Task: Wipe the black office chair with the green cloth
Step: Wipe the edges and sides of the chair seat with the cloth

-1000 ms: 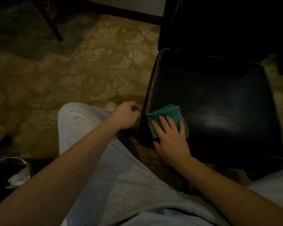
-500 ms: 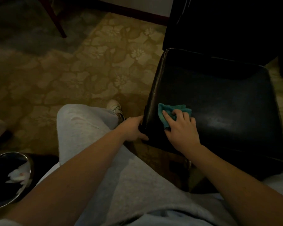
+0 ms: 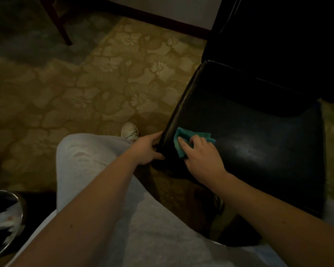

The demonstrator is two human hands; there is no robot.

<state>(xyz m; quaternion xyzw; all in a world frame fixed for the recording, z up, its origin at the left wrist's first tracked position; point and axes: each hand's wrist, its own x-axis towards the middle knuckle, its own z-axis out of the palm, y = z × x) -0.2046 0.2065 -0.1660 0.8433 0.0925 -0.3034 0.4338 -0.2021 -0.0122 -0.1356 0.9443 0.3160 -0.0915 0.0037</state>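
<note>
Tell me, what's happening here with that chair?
A person is wiping a black office chair. Their right hand holds a green cloth down on the seat, close to its near left corner. Their left hand grips the seat's edge at that corner, seemingly to steady the chair. The seat's middle shows a dull sheen. A shiny metal bin stands on the floor at the lower left.

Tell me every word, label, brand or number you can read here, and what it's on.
None: no readable text shows anywhere in this dim view.
The black office chair shows only plain, shiny upholstery.
The green cloth shows no tag.
The pale shoe is too small and dark to make out any brand.
The metal bin and the flowered carpet carry no lettering.
</note>
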